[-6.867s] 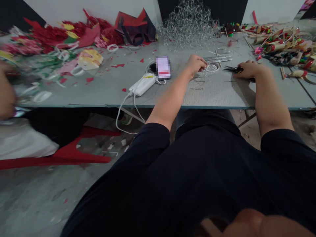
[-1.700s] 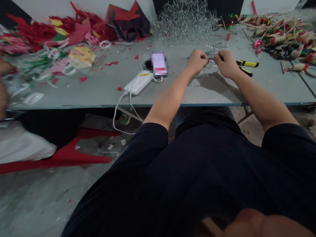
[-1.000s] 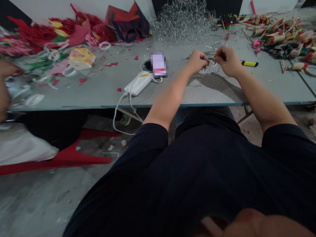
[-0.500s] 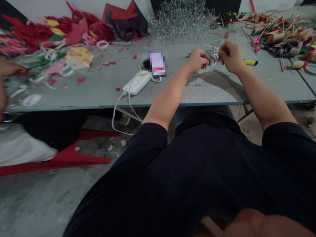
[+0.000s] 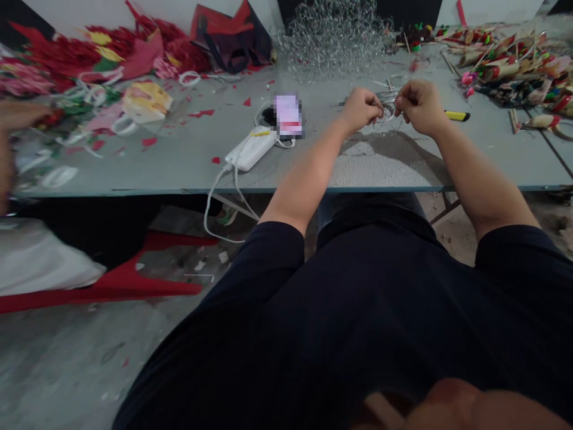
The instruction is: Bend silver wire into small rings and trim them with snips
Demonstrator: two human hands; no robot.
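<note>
While the grey table [image 5: 179,167] is running across the scene beneath the phone [image 5: 288,115], the camera wearer's dark shirt [image 5: 358,298] is filling the space nearest to us, below the phone. Low to the left of the phone, a red stool [image 5: 147,288] is carrying a co-worker in a white top [image 5: 45,257]. Behind the phone and slightly to its right, a silvery tangle [image 5: 333,45] is standing. Red flowers [image 5: 62,54] are lying far to the phone's left, and mixed craft pieces [image 5: 504,71] are sprawling far to its right. A dark bag [image 5: 250,45] is sitting behind the phone, on its left. Well left of the phone, the co-worker's hand [image 5: 22,114] is reaching over the table.

Right of the phone, the left hand [image 5: 362,110] is pinching narrowly; farther right, the right hand [image 5: 421,107] is also pinching, fingertips drawn close. Whether they are gripping anything is too fine to tell. A white box [image 5: 255,149] is lying just before the phone, on its left. Thin silvery wires [image 5: 387,95], a yellow-and-black handle [image 5: 457,116] and, between the fingertips, a partly hidden pale ring [image 5: 388,111] are lying right of the phone.
</note>
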